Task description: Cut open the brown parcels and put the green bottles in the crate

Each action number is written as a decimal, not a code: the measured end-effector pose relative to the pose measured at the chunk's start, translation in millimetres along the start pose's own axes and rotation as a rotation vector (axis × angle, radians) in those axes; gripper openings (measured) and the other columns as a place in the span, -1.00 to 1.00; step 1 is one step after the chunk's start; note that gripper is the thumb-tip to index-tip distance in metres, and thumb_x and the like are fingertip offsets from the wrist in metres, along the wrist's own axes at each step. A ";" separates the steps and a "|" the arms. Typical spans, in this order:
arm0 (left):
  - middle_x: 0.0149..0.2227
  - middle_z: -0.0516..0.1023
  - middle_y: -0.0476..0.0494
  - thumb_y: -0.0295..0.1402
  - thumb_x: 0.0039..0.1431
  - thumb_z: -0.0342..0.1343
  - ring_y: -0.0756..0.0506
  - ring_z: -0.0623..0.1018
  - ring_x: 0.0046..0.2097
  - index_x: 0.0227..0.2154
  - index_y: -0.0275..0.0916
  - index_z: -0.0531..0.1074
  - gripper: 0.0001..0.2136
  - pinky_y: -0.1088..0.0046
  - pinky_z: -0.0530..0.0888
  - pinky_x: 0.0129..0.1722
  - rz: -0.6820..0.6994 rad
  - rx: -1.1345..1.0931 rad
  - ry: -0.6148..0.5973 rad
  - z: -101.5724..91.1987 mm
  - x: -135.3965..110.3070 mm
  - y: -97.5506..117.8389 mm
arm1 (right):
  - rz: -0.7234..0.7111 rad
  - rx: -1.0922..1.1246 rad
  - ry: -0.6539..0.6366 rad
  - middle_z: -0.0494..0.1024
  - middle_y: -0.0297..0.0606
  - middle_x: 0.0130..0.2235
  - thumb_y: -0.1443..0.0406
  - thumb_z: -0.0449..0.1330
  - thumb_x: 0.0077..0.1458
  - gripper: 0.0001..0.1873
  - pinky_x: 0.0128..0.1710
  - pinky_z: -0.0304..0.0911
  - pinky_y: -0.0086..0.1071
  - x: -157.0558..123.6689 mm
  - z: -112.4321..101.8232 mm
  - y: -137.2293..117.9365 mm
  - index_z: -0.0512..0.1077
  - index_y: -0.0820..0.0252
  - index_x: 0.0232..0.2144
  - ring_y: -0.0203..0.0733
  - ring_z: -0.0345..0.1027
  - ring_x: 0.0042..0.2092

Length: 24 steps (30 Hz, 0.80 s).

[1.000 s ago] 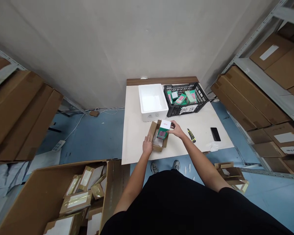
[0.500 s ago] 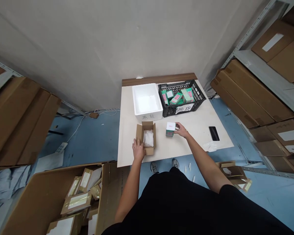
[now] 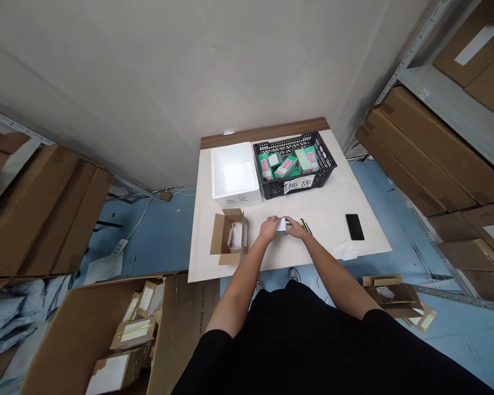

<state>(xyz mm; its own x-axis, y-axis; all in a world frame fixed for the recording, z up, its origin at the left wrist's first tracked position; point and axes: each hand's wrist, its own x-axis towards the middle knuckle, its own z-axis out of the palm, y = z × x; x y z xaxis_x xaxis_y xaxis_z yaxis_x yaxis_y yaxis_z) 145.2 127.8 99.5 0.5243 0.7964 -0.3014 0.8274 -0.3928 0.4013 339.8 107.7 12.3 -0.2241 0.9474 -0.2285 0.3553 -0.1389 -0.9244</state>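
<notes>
A small box with a white top (image 3: 281,225) is between my two hands above the table, mostly covered by fingers. My left hand (image 3: 269,228) closes on its left side and my right hand (image 3: 295,226) grips its right side. Left of them an open cardboard box (image 3: 216,235) stands with its flaps up and white packing inside. A yellow and black cutter (image 3: 306,225) lies just right of my right hand. Behind stands a black plastic crate (image 3: 273,189) holding several green and pink boxes (image 3: 286,166).
A white foam box (image 3: 218,195) stands left of the crate. On the table's right lie a black phone (image 3: 354,226) and crumpled clear plastic (image 3: 346,250). A big carton (image 3: 78,307) of parcels is at lower left; shelves with cartons (image 3: 432,153) flank the right.
My left hand has left the cardboard box and moved right onto the small box. The small box is now held by both hands, and the cutter has come into view.
</notes>
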 end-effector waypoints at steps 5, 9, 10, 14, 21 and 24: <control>0.19 0.51 -0.28 -0.35 0.24 0.31 -0.31 0.54 0.21 0.29 -0.10 0.42 -0.45 0.22 0.46 0.23 -0.094 0.033 -0.046 1.0 5.1 -4.8 | -0.024 -0.001 -0.005 0.50 -0.10 0.27 0.36 0.32 -0.12 -0.13 0.20 0.41 -0.07 0.7 4.6 1.8 0.37 0.01 0.30 0.03 0.46 0.23; 0.33 0.39 -0.27 -0.39 0.21 0.31 -0.30 0.50 0.27 0.36 -0.06 0.34 -0.36 0.26 0.47 0.20 -0.154 0.037 -0.003 2.3 -0.4 -4.9 | -0.011 -0.094 0.033 0.54 -0.11 0.22 0.36 0.40 -0.10 -0.19 0.15 0.42 -0.09 -1.3 9.8 -2.6 0.38 0.02 0.25 0.06 0.48 0.19; 0.36 0.35 -0.29 -0.39 0.21 0.31 -0.31 0.48 0.29 0.36 -0.06 0.34 -0.35 0.26 0.48 0.18 -0.208 0.029 0.027 2.8 -0.8 -2.3 | 0.026 -0.145 0.070 0.55 -0.11 0.19 0.33 0.42 -0.09 -0.22 0.13 0.43 -0.08 -2.3 12.3 -4.4 0.38 0.04 0.22 0.08 0.49 0.17; 0.28 0.45 -0.39 -0.22 0.34 0.21 -0.33 0.55 0.24 0.38 -0.14 0.31 -0.42 0.25 0.49 0.11 -0.530 -0.099 0.143 5.3 -1.0 10.6 | 0.214 -0.238 0.188 0.58 -0.10 0.10 0.21 0.46 -0.06 -0.28 -0.02 0.50 -0.07 -11.7 27.4 -9.5 0.34 0.06 0.15 0.12 0.57 0.03; 0.37 0.42 -0.34 -0.12 0.23 0.36 -0.31 0.54 0.26 0.40 -0.14 0.29 -0.28 0.29 0.49 0.14 -0.430 -0.186 0.153 13.0 1.8 16.6 | 0.040 -0.019 0.004 0.63 -0.23 0.02 0.29 0.36 -0.02 -0.42 -0.10 0.56 -0.13 -31.7 28.3 2.8 0.43 -0.04 0.09 -0.07 0.62 -0.21; 0.38 0.44 -0.30 -0.25 0.21 0.38 -0.29 0.51 0.31 0.37 -0.14 0.34 -0.32 0.26 0.45 0.25 -0.326 -0.157 0.123 16.5 7.9 17.1 | 0.058 -0.091 0.164 0.64 -0.20 0.03 0.28 0.32 0.01 -0.36 -0.04 0.55 -0.05 -29.0 13.1 4.9 0.41 -0.03 0.18 0.00 0.63 -0.13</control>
<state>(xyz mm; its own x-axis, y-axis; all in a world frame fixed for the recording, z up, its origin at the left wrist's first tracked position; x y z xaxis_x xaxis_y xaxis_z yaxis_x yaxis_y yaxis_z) 166.8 119.8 89.7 0.2024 0.9210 -0.3330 0.9008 -0.0417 0.4322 336.2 75.7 10.5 -0.0528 0.9739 -0.2206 0.4451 -0.1748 -0.8782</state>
